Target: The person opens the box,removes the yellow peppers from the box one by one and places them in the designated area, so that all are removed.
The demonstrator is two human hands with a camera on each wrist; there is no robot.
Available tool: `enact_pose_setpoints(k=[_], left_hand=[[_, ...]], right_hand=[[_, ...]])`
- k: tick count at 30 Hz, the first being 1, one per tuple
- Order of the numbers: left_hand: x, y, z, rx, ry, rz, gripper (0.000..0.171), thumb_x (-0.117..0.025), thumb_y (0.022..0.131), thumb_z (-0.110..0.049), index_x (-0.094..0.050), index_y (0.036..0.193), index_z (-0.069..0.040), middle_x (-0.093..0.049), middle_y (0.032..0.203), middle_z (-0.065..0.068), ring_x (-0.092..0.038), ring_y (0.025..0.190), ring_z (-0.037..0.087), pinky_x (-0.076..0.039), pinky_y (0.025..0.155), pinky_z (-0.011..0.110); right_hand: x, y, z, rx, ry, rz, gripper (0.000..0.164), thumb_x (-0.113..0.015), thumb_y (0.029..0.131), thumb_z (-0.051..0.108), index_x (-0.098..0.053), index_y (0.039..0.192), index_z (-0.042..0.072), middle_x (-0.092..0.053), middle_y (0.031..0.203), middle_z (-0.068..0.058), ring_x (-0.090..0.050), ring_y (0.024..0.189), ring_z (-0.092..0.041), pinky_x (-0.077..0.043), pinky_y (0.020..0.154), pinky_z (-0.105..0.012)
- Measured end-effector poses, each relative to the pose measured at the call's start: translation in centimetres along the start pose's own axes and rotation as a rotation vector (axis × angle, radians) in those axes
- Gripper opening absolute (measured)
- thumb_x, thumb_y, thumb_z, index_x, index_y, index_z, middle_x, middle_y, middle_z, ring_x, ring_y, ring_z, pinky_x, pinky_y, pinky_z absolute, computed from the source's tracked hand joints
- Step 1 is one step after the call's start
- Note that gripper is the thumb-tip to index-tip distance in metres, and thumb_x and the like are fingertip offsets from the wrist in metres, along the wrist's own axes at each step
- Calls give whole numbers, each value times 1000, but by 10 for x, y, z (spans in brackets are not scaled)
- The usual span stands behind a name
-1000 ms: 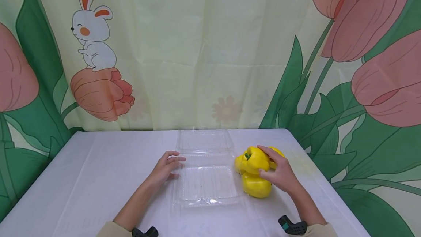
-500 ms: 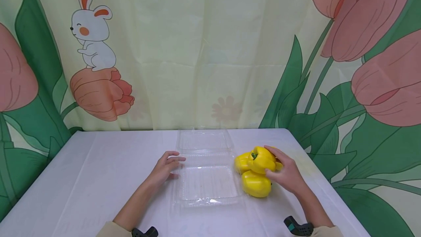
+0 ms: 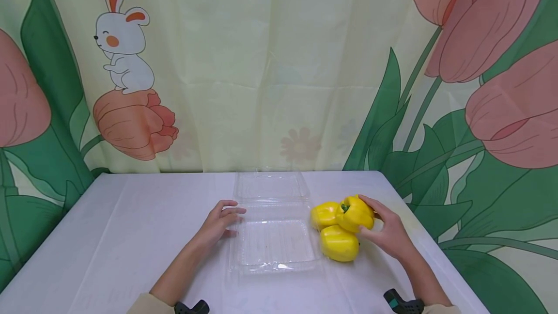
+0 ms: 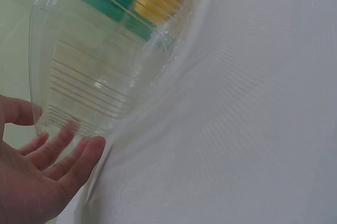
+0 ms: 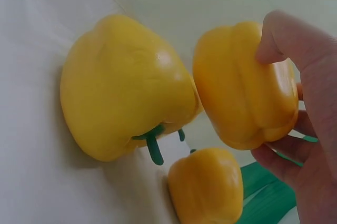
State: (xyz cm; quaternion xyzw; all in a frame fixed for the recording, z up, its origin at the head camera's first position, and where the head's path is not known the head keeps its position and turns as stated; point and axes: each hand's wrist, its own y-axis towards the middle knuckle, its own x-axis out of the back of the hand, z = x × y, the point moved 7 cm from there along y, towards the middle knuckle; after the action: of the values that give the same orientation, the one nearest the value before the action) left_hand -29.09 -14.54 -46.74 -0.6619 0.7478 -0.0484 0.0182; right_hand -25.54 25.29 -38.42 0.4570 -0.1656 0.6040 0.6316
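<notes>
My right hand (image 3: 385, 231) grips a yellow bell pepper (image 3: 355, 213), thumb on the near side and fingers on the far side. Its green stem faces left. Two more yellow peppers lie close by: the front pepper (image 3: 340, 243) and the back-left pepper (image 3: 323, 214). Another pepper (image 5: 208, 187) shows in the right wrist view, hidden behind the held one from the head. A clear plastic clamshell box (image 3: 279, 243) lies unfolded, its lid (image 3: 271, 187) toward the back. Along the box's left wall rests my left hand (image 3: 220, 222), fingers loosely extended, fingertips at the plastic.
A white cloth covers the table (image 3: 144, 236). Behind it hangs a curtain (image 3: 270, 71) printed with tulips and a rabbit. The peppers stand right beside the box's right wall. The table's right edge slopes past my right forearm.
My right hand has moved the held pepper to the right, uncovering more of the back-left pepper and covering the one at the far right. The left hand and box have stayed put.
</notes>
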Motion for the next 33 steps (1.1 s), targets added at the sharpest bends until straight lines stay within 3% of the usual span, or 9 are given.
enact_pose_setpoints(k=[8, 19, 28, 33], left_hand=[[-1, -1, -2, -3, 1, 23, 40, -49, 96, -9, -37, 134, -5, -57, 135, 18, -57, 117, 30, -54, 74, 30], [-1, -1, -1, -4, -6, 6, 38, -49, 96, -8, -39, 132, -5, -60, 132, 16, -58, 116, 31, -55, 73, 31], [0, 0, 0, 5, -4, -3, 38, -49, 96, -8, -40, 132, -5, -61, 131, 16, -58, 115, 30, -55, 73, 31], [-1, 0, 0, 12, 2, 0, 38, -49, 96, -9, -40, 133, -6, -61, 132, 14, -58, 116, 29, -55, 74, 31]], right_hand=[[4, -4, -7, -8, 2, 1, 72, -72, 76, 6, -45, 143, 10, -52, 141, -13, -52, 118, -25, -38, 89, -3], [11, -10, -12, -14, -5, -19, 71, -72, 76, 4, -45, 142, 7, -53, 140, -15, -52, 117, -26, -34, 87, 1], [14, -15, -21, -45, -38, -6, 72, -74, 77, 7, -45, 143, 9, -51, 141, -14, -51, 119, -27, -49, 91, -17], [15, -17, -29, -67, -55, 10, 72, -74, 77, 10, -45, 143, 9, -51, 141, -15, -51, 120, -29, -49, 90, -17]])
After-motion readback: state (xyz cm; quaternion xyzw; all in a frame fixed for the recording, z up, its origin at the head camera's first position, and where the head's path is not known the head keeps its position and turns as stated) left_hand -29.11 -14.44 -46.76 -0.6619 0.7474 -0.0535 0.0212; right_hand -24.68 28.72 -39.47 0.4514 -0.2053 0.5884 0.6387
